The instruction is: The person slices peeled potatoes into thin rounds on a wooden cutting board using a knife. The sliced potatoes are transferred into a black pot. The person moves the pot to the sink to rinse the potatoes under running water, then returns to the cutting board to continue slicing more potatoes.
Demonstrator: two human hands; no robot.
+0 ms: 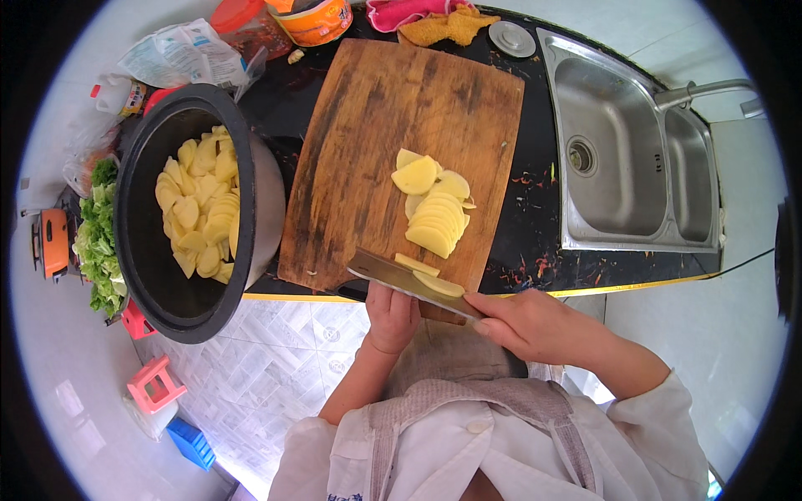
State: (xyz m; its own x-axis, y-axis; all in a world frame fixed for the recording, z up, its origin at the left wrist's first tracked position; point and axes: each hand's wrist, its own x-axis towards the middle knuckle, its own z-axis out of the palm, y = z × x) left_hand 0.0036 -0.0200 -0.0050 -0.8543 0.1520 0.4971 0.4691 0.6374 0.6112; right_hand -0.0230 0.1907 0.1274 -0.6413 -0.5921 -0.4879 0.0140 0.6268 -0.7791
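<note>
My right hand (532,325) grips a wide-bladed kitchen cleaver (401,278), its blade slanting across the near edge of the wooden cutting board (401,113). Close behind the blade is my left hand (393,316), fingers curled; their tips and anything under them are hidden. One pale potato slice (438,284) lies along the blade, and a thin potato piece (416,265) rests just beyond it. Further up the board, overlapping potato slices (435,225) form a fanned row, with looser slices (415,175) at its far end.
Left of the board stands a deep dark-rimmed pot (266,200) holding many potato slices (203,200). Leafy greens (97,241) lie beyond it. A double steel sink (614,188) is at right. Cloths (448,25), a round metal lid (512,39) and a plastic bag (188,56) line the back.
</note>
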